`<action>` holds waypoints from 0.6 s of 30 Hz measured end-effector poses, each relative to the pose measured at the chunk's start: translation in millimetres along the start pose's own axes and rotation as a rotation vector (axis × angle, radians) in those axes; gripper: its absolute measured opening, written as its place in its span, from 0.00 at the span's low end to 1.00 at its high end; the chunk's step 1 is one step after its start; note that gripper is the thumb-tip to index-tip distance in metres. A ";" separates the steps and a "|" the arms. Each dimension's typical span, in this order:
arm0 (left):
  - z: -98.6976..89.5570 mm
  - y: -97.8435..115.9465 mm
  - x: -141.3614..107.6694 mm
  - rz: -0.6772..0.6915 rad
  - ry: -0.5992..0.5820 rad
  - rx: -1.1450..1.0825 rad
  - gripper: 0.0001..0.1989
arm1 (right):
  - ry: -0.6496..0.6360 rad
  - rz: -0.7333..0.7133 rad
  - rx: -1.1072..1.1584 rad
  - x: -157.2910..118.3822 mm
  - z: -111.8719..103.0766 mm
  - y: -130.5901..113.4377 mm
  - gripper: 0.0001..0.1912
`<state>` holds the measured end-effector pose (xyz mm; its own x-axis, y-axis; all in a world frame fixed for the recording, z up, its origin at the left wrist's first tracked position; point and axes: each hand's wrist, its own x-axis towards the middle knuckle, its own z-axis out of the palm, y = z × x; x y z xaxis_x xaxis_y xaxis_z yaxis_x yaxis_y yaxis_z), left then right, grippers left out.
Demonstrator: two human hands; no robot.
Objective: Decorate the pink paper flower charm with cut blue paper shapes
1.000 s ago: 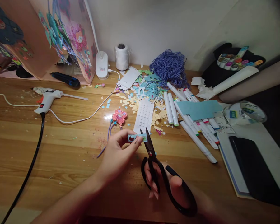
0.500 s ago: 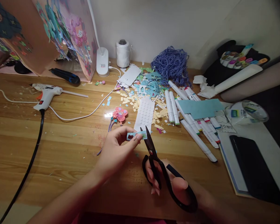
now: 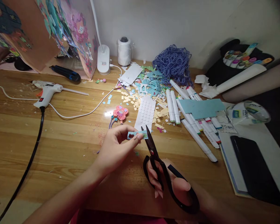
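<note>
Head view: hands (image 3: 115, 148) still grasp strip (image 3: 131, 135), scissors (image 3: 153, 150); green scrap (image 3: 137, 153) below, seemingly new.

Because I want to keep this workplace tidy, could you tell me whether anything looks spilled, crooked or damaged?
Small yellow, green and blue paper scraps lie scattered beside a white rectangular dotted sheet, like uncollected clippings. White cylindrical markers lie jumbled, partly under a pale-blue paper piece. No damage stands out.

Left hand (image 3: 118, 144) pinching with thumb over bent index finger, left forearm (image 3: 67, 189) slanting up from the desk's near edge, right hand (image 3: 169, 179) curling its fingers, thumb held apart, right forearm (image 3: 212, 202) reaching in from the near right, both wrists hovering above the desktop
</note>
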<state>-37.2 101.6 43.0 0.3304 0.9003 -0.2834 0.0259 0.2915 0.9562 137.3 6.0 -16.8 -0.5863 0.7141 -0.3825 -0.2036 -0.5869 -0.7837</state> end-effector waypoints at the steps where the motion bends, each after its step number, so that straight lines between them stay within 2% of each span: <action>1: 0.2 0.0 0.1 0.003 0.000 0.001 0.08 | 0.013 -0.006 -0.008 -0.1 -0.3 0.3 0.43; 12: 0.0 -2.0 0.1 -0.001 -0.005 0.000 0.08 | 0.073 -0.003 -0.180 -3.0 -4.7 -1.7 0.41; 18: 1.4 0.1 -0.9 -0.013 -0.010 -0.019 0.08 | 0.098 -0.018 -0.183 -0.8 -4.3 1.5 0.42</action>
<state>-36.2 100.4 43.4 0.3395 0.8932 -0.2949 0.0128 0.3091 0.9510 140.8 6.2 -19.7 -0.5028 0.7627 -0.4068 -0.0617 -0.5011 -0.8632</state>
